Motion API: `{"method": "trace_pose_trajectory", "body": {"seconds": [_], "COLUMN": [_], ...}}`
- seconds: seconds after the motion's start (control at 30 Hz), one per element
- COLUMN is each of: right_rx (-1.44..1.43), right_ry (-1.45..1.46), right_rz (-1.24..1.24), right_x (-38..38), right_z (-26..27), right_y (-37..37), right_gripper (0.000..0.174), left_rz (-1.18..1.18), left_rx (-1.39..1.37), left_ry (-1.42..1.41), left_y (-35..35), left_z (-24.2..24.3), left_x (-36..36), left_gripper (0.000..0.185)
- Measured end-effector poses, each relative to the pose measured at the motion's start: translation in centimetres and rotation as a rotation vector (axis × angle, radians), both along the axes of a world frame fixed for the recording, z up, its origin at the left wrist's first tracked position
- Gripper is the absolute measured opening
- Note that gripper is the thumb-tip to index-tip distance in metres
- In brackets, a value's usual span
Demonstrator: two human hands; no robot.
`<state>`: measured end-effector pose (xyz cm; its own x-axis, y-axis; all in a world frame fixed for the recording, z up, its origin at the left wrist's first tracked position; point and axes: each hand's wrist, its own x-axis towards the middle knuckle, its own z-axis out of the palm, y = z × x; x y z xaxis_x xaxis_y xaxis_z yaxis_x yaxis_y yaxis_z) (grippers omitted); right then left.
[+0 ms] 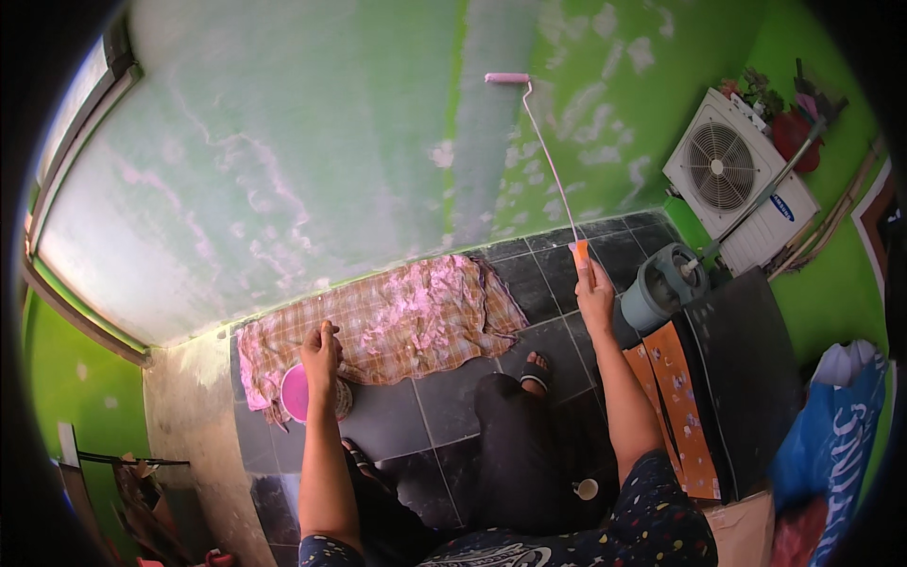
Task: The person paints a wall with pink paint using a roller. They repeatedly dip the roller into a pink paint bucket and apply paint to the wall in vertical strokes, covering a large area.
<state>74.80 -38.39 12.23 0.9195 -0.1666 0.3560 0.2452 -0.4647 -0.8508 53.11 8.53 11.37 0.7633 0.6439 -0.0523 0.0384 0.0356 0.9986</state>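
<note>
My right hand (pixel 595 294) grips the orange handle of a paint roller (pixel 549 152). Its long thin wire frame reaches up to a small pink-stained roller sleeve (pixel 506 78) at the wall (pixel 333 135), where pale coating meets patchy green. My left hand (pixel 322 358) is curled just above a bucket (pixel 294 393) with pink inside. Something small and orange shows at its thumb, but whether it holds the bucket's handle cannot be told. Under and behind the bucket lies a brown checked cloth (pixel 425 312) splashed with pink, spread along the wall's foot.
Dark floor tiles (pixel 390 418) surround my sandalled feet. To the right stand a Samsung air-conditioner outdoor unit (pixel 716 166), a grey gas cylinder (pixel 652 290), a black-and-orange folded mat (pixel 737 383) and a blue bag (pixel 829 425). A cup (pixel 586 489) sits near my right leg.
</note>
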Motion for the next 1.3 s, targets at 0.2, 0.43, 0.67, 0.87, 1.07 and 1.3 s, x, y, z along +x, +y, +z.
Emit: {"method": "trace_pose_trajectory", "body": {"seconds": [0.2, 0.43, 0.67, 0.87, 1.07, 1.3], "right_rx": [0.173, 0.099, -0.091, -0.252, -0.334, -0.415], "right_ry": [-0.014, -0.038, 0.150, 0.371, 0.560, 0.588], "right_rz": [0.056, 0.072, 0.016, 0.030, 0.018, 0.013], "right_x": [5.4, 6.6, -0.7, -5.0, -4.5, -2.6], "right_z": [14.4, 10.4, -6.3, -11.4, -13.6, -13.5], "right_y": [3.4, 3.2, 1.0, 1.4, 2.4, 5.0], "right_gripper": [0.046, 0.044, 0.047, 0.050, 0.044, 0.043], "left_rz": [0.009, 0.019, 0.014, 0.024, 0.015, 0.004], "left_rx": [-0.005, 0.008, 0.003, 0.020, -0.001, 0.014], "left_ry": [0.010, 0.001, 0.006, 0.019, 0.027, 0.048], "left_y": [0.5, 0.2, 0.2, 0.3, -0.1, -0.2], "left_z": [-0.2, 0.2, 0.6, 0.7, 0.9, 1.1], "left_x": [-0.3, -0.2, -1.1, -1.3, -0.6, -0.6], "left_gripper": [0.034, 0.035, 0.034, 0.033, 0.033, 0.033]}}
